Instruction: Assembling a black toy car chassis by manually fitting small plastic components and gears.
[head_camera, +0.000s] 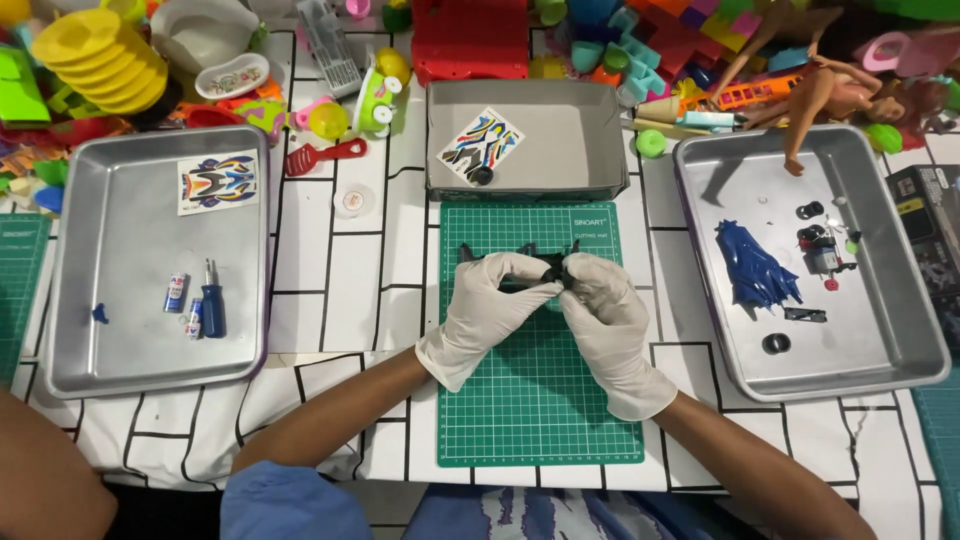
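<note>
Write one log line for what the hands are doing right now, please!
left hand: grips black plastic part | right hand: grips same part | over: green cutting mat | right tray: blue car shell

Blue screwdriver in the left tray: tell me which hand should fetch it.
Left, probably. The left hand is nearer the blue screwdriver in the left tray; the right hand would cross over.

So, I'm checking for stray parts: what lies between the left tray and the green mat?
Only bare patterned tablecloth between left tray and green mat, in the head view.
</note>
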